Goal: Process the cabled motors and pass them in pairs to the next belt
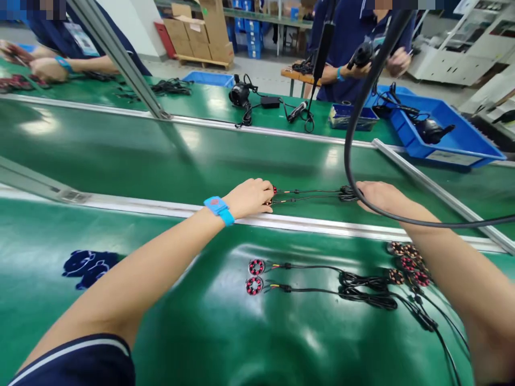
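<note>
Beyond the near metal rail, my left hand (251,197) has its fingers wrapped round two small round parts with red and copper bits, mostly covered by the fingers. Two thin black cables (317,194) run right from them to a coiled bundle (346,193). My right hand (376,196) is at the right end of that bundle, its fingertips hidden. On the near green surface lie two ring-shaped coils (256,267) with red segments, wired to black cable bundles (364,287). More ring coils (408,262) are piled by my right forearm.
A thick black cable (349,145) loops down before my right hand. Metal rails (322,224) cross the work surface. Blue bins (454,128) stand at the back right. Two people work across the bench, one with a hand (50,68) at the far left. Dark blue cloth (88,266) lies left.
</note>
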Motion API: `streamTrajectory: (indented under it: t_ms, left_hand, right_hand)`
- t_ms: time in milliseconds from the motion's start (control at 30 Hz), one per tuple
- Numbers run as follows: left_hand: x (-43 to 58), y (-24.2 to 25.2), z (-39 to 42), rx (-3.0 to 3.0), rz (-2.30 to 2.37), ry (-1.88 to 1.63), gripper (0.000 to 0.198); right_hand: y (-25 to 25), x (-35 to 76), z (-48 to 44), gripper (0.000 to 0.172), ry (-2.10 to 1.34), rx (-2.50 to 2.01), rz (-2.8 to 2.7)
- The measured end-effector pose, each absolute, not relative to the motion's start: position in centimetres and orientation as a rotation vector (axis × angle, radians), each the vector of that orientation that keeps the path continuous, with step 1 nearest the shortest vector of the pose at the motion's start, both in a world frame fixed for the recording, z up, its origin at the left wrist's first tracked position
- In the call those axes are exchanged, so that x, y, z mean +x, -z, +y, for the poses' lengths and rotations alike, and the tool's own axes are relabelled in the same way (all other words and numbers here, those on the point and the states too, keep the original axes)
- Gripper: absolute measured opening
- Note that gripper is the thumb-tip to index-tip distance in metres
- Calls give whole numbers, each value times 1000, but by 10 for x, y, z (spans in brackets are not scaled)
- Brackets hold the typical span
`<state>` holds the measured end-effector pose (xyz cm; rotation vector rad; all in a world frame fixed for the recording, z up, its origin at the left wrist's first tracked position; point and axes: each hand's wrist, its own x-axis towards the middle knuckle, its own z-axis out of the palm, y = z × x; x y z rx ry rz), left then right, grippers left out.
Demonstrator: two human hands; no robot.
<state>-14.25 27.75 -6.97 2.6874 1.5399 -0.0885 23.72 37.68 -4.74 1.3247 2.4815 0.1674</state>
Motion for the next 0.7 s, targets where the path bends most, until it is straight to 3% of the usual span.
streamTrajectory:
  t_ms: [167, 367, 500, 567, 700]
  left_hand:
    - [-151, 72, 211, 2721, 1310, -132, 26]
    - [-147, 94, 175, 2640, 1213, -219, 30]
    - [-152, 100, 162, 2633, 1250, -349, 28]
    - [-154, 102, 156, 2624, 1270, -370, 26]
    - [-154, 107, 147, 2639, 1293, -327, 28]
  right_hand:
    - [32, 267, 307, 29, -31, 1321, 2526]
    - [59, 279, 257, 30, -68, 1248, 2462]
    - [57, 276, 235, 50, -133, 1276, 2618]
    - [49, 254, 222, 49, 31, 1368, 2776]
    - [48, 170, 196, 29, 688, 1346, 2975]
